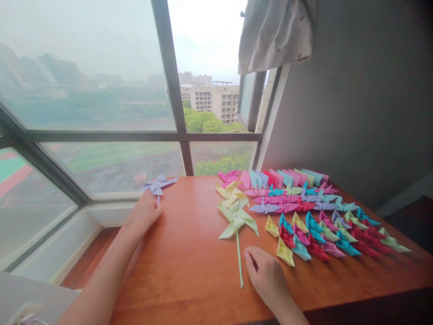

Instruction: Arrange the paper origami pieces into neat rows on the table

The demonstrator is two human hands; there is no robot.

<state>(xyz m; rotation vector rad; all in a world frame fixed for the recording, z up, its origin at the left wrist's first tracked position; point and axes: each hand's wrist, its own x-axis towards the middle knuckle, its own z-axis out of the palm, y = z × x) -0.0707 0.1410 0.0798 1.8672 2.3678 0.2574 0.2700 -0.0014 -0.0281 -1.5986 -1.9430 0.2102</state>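
Observation:
My left hand is closed round the short stick of a lavender paper pinwheel, whose blades stand above my fist at the table's far left edge. A pale green pinwheel lies on the table with its stick pointing toward me. Beside the lower end of that stick, my right hand rests on the wood with its fingers curled and nothing visible in them. Behind the green one are a yellow pinwheel and a magenta pinwheel, partly overlapping.
Rows of folded paper boats, paper cranes and upright folded papers cover the right side of the wooden table. A window frame borders the far side, with one pane open. A curtain hangs above; a grey wall stands right.

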